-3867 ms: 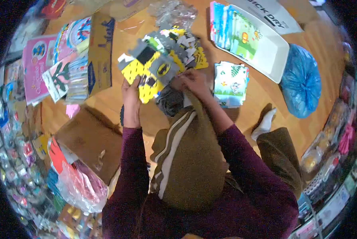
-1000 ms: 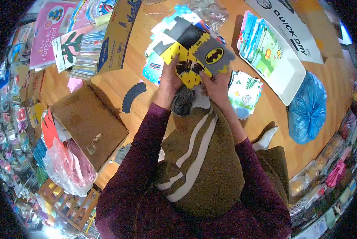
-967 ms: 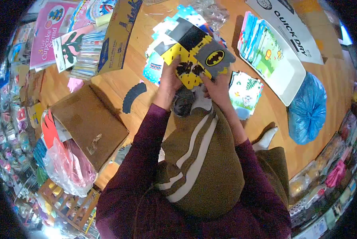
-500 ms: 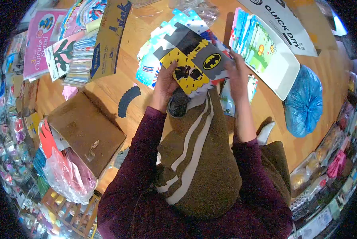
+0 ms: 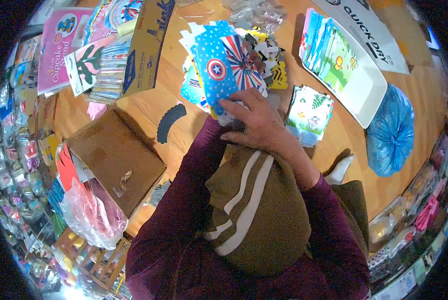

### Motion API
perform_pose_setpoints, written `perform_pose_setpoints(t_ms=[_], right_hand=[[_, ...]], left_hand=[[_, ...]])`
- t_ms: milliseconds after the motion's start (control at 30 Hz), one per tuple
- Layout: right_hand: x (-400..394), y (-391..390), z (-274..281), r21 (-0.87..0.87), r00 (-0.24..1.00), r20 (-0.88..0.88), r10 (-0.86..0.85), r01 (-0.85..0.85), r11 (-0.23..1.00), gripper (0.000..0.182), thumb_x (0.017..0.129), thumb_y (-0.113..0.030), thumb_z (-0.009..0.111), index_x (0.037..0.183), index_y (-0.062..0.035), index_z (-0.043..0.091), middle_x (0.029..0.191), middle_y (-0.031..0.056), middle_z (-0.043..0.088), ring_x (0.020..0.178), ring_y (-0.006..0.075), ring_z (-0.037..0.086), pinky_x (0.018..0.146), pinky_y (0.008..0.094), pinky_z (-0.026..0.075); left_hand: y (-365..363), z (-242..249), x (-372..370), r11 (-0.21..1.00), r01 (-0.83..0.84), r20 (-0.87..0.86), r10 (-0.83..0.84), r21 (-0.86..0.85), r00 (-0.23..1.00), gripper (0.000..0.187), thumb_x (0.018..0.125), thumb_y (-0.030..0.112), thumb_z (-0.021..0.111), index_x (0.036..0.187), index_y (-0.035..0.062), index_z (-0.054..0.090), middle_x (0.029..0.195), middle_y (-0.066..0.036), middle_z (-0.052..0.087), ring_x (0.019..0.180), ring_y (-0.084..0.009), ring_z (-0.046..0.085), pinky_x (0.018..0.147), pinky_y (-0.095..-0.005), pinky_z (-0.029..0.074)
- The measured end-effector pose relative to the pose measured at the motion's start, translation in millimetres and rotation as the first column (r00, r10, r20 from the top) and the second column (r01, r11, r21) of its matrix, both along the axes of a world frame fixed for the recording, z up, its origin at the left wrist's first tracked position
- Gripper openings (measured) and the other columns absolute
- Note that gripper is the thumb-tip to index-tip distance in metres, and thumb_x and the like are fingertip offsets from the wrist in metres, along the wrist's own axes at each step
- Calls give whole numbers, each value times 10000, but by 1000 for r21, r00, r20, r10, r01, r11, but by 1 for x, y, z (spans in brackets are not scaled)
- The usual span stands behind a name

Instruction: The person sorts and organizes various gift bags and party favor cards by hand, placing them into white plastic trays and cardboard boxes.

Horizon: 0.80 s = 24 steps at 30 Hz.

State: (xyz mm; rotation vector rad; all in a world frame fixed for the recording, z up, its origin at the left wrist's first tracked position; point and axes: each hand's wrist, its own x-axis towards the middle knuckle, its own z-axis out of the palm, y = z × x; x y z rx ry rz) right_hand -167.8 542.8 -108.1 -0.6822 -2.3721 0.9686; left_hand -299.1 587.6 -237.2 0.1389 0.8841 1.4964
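Observation:
A stack of printed cards, blue with white stars and a round shield, is fanned out in front of my knee. My right hand is at its near end, fingertips on the top card and thumb around the pale lower edge. The left sleeve runs up to the same end of the stack. My left hand is hidden there behind the cards and the right hand. Just beyond lie yellow and black cards in a loose pile on the floor.
On the right are a pile of jungle-print cards, a white tray holding more cards, and a tied blue plastic bag. A dark curved scalloped strip and brown box lie left. Packets fill a carton.
The yellow and grey bat-logo cards have left my hands, and similar cards lie on the floor pile. My right hand has moved left and nearer, onto the blue cards. My left hand has become hidden.

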Motion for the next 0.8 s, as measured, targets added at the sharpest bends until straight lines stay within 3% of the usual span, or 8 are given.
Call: perform_pose_setpoints(t_ms=[100,167,200,333,567,633,700,800], right_hand=[[6,0,-5,-38,998,-62,-18,16,999,447,675,-276,669,1055,-85,531,943,138,531,890,329,505,781,419,426],[11,0,-12,-27,970,-84,-229,228,973,394,691,-263,664,1001,-50,546,937,150,543,901,323,508,781,418,421],[13,-3,-19,-161,937,-50,-344,333,929,334,708,-226,654,957,-25,558,918,156,554,882,313,522,773,404,421],[24,6,-24,-308,848,18,-530,509,804,310,713,-192,654,945,-10,560,879,148,559,835,298,543,762,375,423],[1,23,-19,-231,903,-16,-429,414,881,466,682,-279,691,1016,3,529,906,171,540,897,323,517,797,394,415],[-9,23,-16,-116,917,-81,-391,381,917,551,698,-257,694,1127,8,470,1042,168,536,943,260,548,777,340,449],[-10,21,-10,-158,918,-51,-394,382,911,633,693,-278,692,1184,17,421,1054,187,535,947,277,547,831,343,424],[-6,20,-7,-347,945,21,-327,314,884,571,714,-242,668,1168,18,441,1092,191,531,951,271,550,853,329,413]], left_hand=[[-41,20,6,1000,-6,-3,6,-17,1000,412,871,363,465,1157,67,446,966,-84,562,851,-195,562,726,-357,476],[-50,23,2,999,-11,-6,10,-32,1000,409,871,363,464,1154,68,447,961,-82,562,845,-193,562,722,-354,476],[-48,24,-6,999,-10,-9,10,-39,1000,408,871,362,464,1153,68,448,958,-81,562,841,-191,562,720,-352,476],[-55,32,-8,999,0,-12,0,-55,1000,402,872,361,463,1148,69,452,948,-77,563,829,-187,562,713,-346,476],[-46,44,3,998,22,8,-21,-54,1000,393,873,359,462,1139,70,459,930,-71,564,807,-179,561,700,-334,475],[-39,45,14,998,33,14,-32,-54,999,390,874,359,462,1136,71,460,925,-69,565,801,-177,561,696,-330,475],[-74,67,14,998,46,21,-45,-53,999,387,874,358,461,1134,71,462,920,-67,565,795,-175,561,692,-327,475],[-27,30,7,997,38,-35,-40,-72,999,354,882,349,452,1096,68,478,885,-55,572,756,-152,560,669,-299,472]])
